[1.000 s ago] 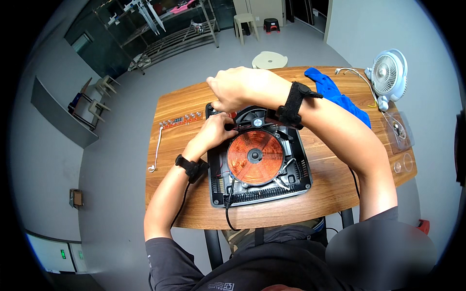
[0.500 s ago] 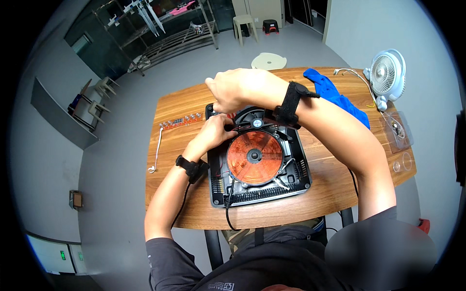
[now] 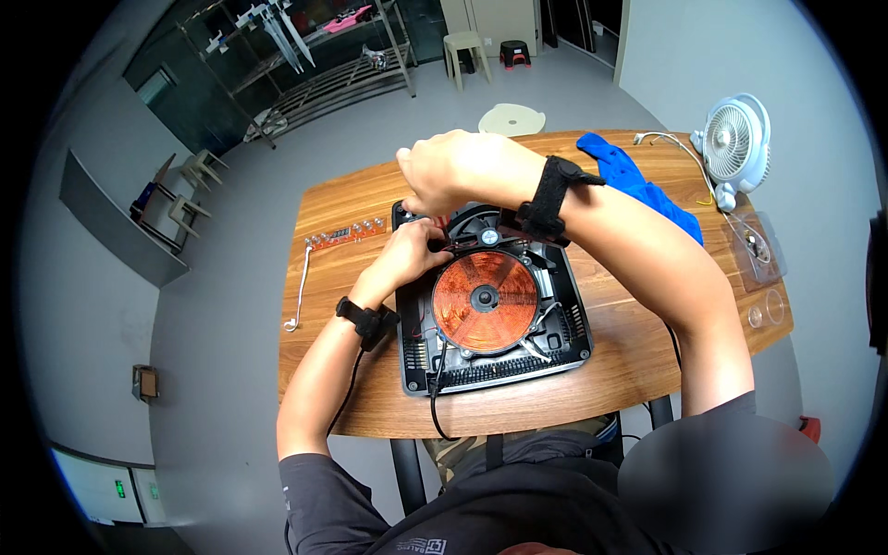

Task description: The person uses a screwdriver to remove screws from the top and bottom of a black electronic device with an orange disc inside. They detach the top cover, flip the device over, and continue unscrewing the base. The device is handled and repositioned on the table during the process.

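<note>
An opened induction cooker point(image 3: 573, 324) lies on the table, its round copper coil point(image 3: 462, 287) exposed, with a small black fan point(image 3: 488, 237) behind it. My left hand point(image 3: 407, 254) reaches into the casing's upper left, fingers bent beside the wires; what they grip is hidden. My right hand point(image 3: 449, 171) is curled above that same back-left corner, wrist arched over the fan, its fingertips and whatever they hold out of sight. An orange circuit board point(image 3: 344, 235) with buttons lies left of the cooker, a white cable point(image 3: 301, 287) running from it.
The wooden table point(image 3: 338, 190) also bears a blue cloth point(image 3: 647, 190), a white desk fan point(image 3: 731, 139) with cables, a clear plastic tray point(image 3: 754, 259) and small round clear pieces point(image 3: 768, 313). Beyond it stand stools point(image 3: 462, 51), a metal rack point(image 3: 314, 92) and chairs point(image 3: 190, 213).
My right hand has shifted a few pixels to the right, still curled over the back-left corner. My left hand stays in place.
</note>
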Demonstrator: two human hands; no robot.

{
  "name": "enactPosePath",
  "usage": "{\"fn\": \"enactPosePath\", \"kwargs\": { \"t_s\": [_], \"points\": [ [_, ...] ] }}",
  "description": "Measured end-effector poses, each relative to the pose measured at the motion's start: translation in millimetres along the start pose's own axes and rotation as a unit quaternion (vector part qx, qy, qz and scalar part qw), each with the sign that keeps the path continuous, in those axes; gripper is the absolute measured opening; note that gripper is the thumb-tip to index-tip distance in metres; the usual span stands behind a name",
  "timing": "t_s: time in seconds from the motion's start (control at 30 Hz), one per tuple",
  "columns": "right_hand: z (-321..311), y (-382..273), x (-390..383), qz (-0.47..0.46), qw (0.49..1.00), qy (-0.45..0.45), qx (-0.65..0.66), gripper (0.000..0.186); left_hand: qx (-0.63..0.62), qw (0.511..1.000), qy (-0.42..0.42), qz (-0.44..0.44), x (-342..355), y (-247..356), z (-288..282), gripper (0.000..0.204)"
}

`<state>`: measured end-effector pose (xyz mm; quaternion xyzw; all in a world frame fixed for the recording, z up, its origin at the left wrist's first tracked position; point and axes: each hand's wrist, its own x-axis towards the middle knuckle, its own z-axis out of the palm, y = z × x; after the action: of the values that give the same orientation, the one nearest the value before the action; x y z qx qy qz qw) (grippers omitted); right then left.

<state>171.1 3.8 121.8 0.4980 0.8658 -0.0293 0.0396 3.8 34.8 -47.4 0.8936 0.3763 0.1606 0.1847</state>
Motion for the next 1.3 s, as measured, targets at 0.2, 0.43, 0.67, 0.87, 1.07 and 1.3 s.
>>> {"fn": "enactPosePath", "kwargs": {
  "t_s": [0.2, 0.43, 0.67, 0.87, 1.07, 1.3],
  "points": [
    [19.3, 11.7, 19.8, -0.106, 0.994, 0.021, 0.015, 0.049, -0.005, 0.998, -0.015, -0.057, -11.3, -2.0, -6.5, 0.036],
    [9.8, -4.4, 19.2, -0.039, 0.999, -0.015, 0.004, 0.049, 0.001, 0.998, -0.013, -0.056, -16.9, -5.1, -7.4, 0.038],
    [11.0, 1.8, 10.8, -0.100, 0.995, 0.003, 0.010, 0.046, 0.016, 1.000, -0.006, -0.026, -14.9, -5.2, -6.5, 0.037],
    [11.7, 2.6, 14.4, -0.042, 0.999, 0.001, 0.030, 0.042, 0.006, 0.999, -0.018, -0.044, -8.8, -1.7, -6.1, 0.036],
    [1.8, -5.4, 2.4, -0.025, 1.000, -0.012, 0.011, 0.040, 0.006, 1.000, -0.010, -0.019, -10.2, -7.2, -5.0, 0.037],
    [11.5, -1.5, 5.4, -0.097, 0.994, 0.029, 0.027, 0.031, 0.014, 0.999, -0.008, -0.050, -19.2, -9.6, -6.9, 0.035]
  ]
}}
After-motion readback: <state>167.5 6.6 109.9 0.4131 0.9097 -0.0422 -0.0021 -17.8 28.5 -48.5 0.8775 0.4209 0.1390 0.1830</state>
